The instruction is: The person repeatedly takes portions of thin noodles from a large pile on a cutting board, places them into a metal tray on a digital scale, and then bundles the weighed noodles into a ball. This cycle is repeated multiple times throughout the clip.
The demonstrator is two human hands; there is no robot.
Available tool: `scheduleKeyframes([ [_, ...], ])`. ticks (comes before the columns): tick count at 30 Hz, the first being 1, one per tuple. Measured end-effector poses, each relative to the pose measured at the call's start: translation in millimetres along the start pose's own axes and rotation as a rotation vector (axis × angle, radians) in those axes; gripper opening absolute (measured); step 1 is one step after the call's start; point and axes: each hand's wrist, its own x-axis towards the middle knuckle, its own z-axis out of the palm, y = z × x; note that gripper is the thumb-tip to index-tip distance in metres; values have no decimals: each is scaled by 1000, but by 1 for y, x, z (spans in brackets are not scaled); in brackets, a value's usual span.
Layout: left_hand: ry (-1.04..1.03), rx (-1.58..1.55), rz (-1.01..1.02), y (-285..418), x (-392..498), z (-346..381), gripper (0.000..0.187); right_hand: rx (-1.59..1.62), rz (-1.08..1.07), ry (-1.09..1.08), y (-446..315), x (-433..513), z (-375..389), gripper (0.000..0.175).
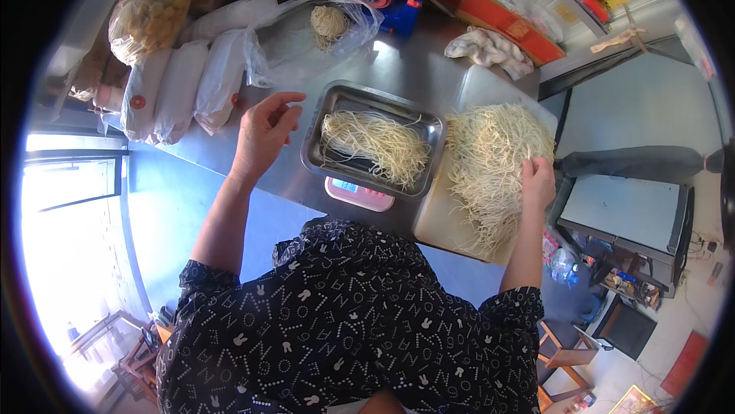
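Observation:
My left hand [265, 133] hovers at the left of a metal tray [310, 152], its thumb and forefinger apart with nothing between them. A bundle of thin pale noodles [376, 147] lies in the tray. Under the tray's near edge shows a pink digital scale [367, 198] with a lit display. To the right, a large loose heap of noodles [488, 155] covers much of a white cutting board [439, 210]. At the heap's right edge, my right hand [538, 181] has its fingertips closed on some strands.
White wrapped packages [181, 89] and a filled plastic bag [152, 12] stand at the back left. An open clear bag [287, 52] holds a noodle bundle [329, 24]. Behind are a blue tape dispenser [402, 15], a crumpled cloth [488, 49] and a red box [499, 20].

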Motion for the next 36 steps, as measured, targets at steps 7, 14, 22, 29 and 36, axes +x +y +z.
scheduleKeyframes([
  [7, -88, -14, 88, 11, 6, 32, 22, 214, -128, -19, 21, 7, -4, 16],
  [14, -144, -42, 142, 22, 9, 52, 22, 676, 150, -94, 19, 21, -33, 14],
  [22, -212, -77, 212, 31, 13, 78, 21, 934, 153, -21, 4, 46, -102, 14],
  [29, -294, -69, 219, 70, 18, 101, 21, 1152, -7, 60, -27, 77, -211, 16],
  [36, -535, -161, 441, 138, 13, 114, 58, 1363, -349, -97, -103, 81, -270, 18],
])
